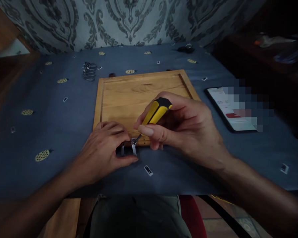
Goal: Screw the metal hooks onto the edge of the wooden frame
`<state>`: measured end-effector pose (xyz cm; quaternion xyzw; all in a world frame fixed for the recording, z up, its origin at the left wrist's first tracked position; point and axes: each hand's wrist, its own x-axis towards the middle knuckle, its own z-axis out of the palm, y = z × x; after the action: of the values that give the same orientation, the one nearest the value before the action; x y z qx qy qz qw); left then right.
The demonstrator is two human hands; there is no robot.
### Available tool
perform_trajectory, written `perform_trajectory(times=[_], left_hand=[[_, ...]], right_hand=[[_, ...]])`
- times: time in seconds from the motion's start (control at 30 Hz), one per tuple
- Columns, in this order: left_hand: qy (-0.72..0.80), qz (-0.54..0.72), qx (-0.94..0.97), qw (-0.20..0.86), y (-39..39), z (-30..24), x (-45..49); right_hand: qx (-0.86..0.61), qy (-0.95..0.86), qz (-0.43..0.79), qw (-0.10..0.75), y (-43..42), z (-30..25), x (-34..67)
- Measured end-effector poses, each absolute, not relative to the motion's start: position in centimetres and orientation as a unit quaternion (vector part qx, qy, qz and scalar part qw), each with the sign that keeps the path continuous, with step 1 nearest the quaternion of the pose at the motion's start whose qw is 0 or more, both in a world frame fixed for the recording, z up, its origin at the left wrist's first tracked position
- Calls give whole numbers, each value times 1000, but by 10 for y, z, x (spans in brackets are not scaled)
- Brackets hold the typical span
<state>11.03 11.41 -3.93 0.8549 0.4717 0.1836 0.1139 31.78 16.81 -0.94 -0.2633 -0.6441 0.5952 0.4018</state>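
Observation:
Between its thumb and fingers, my right hand grips a screwdriver with a yellow and black handle. The screwdriver slants down to the left, and its tip meets a small metal hook at the near edge of a framed wooden board. My left hand is closed around that edge, fingers on the board and thumb below, steadying the hook. A second metal hook shows between thumb and fingers. Small dark holes dot the edge just right of the screwdriver's tip. Any screw at the tip is too small to make out.
Several metal hooks lie grouped on the blue patterned tablecloth, behind the board to the left. At the right rests a phone with a lit screen, partly pixelated. A black object lies at the back, before a patterned curtain.

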Motion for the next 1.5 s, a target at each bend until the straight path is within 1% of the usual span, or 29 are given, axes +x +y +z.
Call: perform_trajectory(times=[0.17,0.23,0.37,0.43,0.53,0.57,0.83,1.13,1.33,1.5], left_hand=[[473,176,854,129,115,-38,111],[474,178,853,124,114,-38,111],[473,181,854,117,114,-39,110],[475,177,854,118,114,-39,110],[473,177,855,118,114,-38,110],[472,179,855,119,114,-38,110],[473,184,852,128,114,-40,109],[469,187,854,123,114,-39,110],[469,187,854,122,114,-40,109],[473,184,851,134,115,-38,111]], right_hand=[[-237,-644,625,372,170,-9,320],[-236,-643,621,381,170,-10,320],[-248,-654,579,418,168,-11,319],[-271,-645,554,451,167,-10,318],[-267,-625,522,515,166,-10,318],[-263,-624,518,522,166,-11,318],[-294,-643,507,493,167,-20,320],[-284,-622,520,512,165,-15,317],[-269,-649,519,488,167,-21,317],[-244,-641,561,464,167,-19,317]])
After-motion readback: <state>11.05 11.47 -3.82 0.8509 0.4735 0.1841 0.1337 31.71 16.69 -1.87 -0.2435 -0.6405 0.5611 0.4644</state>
